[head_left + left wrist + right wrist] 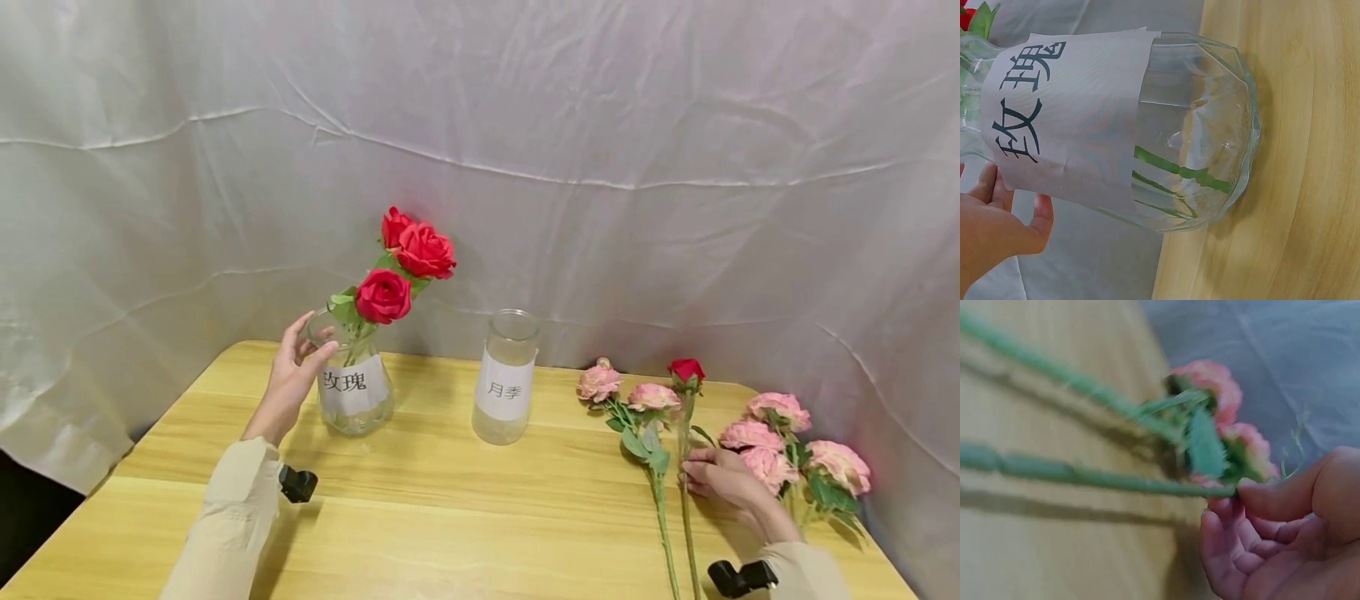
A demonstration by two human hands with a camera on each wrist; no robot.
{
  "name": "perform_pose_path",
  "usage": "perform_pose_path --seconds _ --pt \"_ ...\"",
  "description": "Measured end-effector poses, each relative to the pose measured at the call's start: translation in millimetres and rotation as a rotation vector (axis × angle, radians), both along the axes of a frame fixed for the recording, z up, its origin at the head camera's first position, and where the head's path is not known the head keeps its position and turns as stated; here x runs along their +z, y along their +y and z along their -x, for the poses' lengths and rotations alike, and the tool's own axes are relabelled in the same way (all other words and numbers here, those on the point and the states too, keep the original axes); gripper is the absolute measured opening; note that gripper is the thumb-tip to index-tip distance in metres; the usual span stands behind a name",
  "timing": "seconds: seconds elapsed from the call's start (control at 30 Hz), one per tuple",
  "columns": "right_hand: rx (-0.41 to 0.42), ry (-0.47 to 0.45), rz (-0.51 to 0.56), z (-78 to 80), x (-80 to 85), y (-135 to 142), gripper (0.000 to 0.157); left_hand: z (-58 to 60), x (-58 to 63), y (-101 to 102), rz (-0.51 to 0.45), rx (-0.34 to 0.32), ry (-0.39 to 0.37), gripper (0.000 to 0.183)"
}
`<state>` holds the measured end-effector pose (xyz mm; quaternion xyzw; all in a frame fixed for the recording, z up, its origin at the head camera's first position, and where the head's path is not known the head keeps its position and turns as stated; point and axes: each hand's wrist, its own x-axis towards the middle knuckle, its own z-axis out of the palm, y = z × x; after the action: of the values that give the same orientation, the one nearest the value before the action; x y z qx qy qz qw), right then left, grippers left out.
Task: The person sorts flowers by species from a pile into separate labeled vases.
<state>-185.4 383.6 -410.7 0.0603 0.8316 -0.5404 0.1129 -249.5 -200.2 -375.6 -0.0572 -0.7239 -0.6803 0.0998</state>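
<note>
My left hand (292, 375) holds the neck of a glass vase (371, 408) from its left side, fingers behind the glass and thumb in front. A white label (1079, 112) with dark characters wraps the vase. Red roses (384, 296) stand in it, leaning right, and their green stems (1179, 169) show through the glass base. At the right, my right hand (731, 483) pinches the stem (1110, 479) of a single red rose (686, 372) between thumb and fingers. Beside that stem lies a long-stemmed spray of pink flowers (652, 397) with green leaves.
A straight glass vase (501, 429) with a white label stands at the middle back. More pink flowers (838, 467) lie right of my right hand. The wooden table (420, 533) ends at a grey cloth backdrop (525, 150).
</note>
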Motion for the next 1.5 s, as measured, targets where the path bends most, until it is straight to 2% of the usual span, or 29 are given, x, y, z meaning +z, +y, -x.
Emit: perform_pose_path --seconds 0.1,0.27,0.5,0.7,0.8,0.93,1.23,1.37,1.5 --pt "0.018 0.005 0.080 -2.3 10.6 1 0.029 0.0 -0.3 0 0.005 0.000 0.007 0.075" --pt "0.009 0.051 0.119 -3.2 28.9 -2 0.036 -0.5 -0.2 -1 0.001 0.004 0.013 0.074" --pt "-0.064 0.228 0.195 -9.4 42.8 -15 0.012 -0.4 -0.3 0 -0.002 -0.003 0.010 0.075" --pt "-0.062 0.315 0.315 -13.3 50.5 -26 0.010 0.1 -1.2 0 0.000 -0.003 0.014 0.075" --pt "-0.051 0.350 0.424 -13.6 52.2 -32 0.006 0.8 -1.7 0 0.000 0.000 0.014 0.075" --pt "-0.062 0.411 0.570 -13.6 49.1 -43 0.009 1.2 -1.9 0 -0.002 -0.001 0.016 0.075" --pt "-0.196 0.548 0.787 -10.9 42.2 -74 0.009 1.1 -1.5 0 -0.003 -0.002 0.010 0.075" --pt "-0.220 0.579 0.866 -8.2 42.7 -88 0.012 0.2 -1.4 0 -0.004 -0.003 0.006 0.075" --pt "-0.215 0.571 0.899 -7.6 44.4 -101 0.013 0.5 -1.1 0 -0.006 -0.004 0.008 0.075"
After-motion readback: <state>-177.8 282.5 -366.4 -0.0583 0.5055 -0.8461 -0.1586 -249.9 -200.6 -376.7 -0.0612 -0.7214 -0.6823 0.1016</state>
